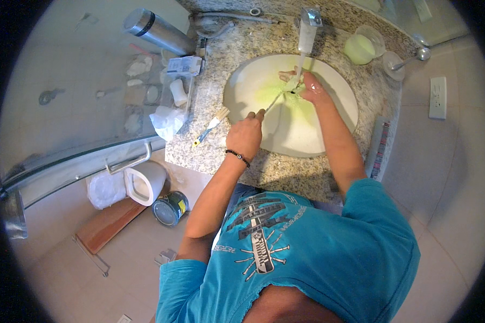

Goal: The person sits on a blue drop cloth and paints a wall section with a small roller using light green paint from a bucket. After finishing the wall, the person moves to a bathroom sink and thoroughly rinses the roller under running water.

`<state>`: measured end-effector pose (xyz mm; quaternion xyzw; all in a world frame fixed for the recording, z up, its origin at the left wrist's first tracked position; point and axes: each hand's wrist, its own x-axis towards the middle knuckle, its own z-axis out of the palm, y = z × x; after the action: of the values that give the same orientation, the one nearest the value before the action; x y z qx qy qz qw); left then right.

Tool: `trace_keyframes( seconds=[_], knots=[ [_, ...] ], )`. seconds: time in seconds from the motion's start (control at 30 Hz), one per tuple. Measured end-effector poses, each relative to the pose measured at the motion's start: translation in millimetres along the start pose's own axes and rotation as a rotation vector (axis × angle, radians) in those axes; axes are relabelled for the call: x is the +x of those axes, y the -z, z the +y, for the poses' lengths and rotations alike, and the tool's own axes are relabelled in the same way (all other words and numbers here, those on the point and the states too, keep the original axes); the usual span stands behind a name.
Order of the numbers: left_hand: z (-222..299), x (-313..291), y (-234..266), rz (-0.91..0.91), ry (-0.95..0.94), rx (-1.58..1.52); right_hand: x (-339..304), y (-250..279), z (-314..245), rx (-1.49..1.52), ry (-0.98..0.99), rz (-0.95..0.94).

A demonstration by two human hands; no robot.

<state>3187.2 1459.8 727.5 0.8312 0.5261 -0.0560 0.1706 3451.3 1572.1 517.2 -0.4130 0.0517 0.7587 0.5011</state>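
Note:
My left hand (244,134) is closed around the handle end of a small paint roller (275,100), whose thin metal rod reaches into the white oval sink (242,99). My right hand (313,89) is wet and curls around the roller's pale green head, which fingers and water partly hide. Water falls onto it from the chrome faucet (309,32). Light green paint streaks the basin below both hands. To the left of the sink a flat paintbrush (215,121) with a white and blue handle lies on the granite counter (210,81).
A clear tub of light green paint (359,48) stands right of the faucet. At the counter's left are a steel thermos (159,31), a small box (184,65) and a crumpled plastic bag (167,122). On the floor stand a toilet (145,183) and a paint can (170,209).

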Motion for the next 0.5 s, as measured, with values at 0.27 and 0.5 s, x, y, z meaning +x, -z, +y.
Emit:
trace_keyframes(
  seconds=[0.27,0.5],
  knots=[
    [7,7,2,0.115,-0.211,0.257,-45,-14,-33,-1.462,0.072,-0.057],
    [4,10,-7,-0.141,0.029,-0.562,-5,-14,-10,-1.691,0.452,0.521]
  ],
)
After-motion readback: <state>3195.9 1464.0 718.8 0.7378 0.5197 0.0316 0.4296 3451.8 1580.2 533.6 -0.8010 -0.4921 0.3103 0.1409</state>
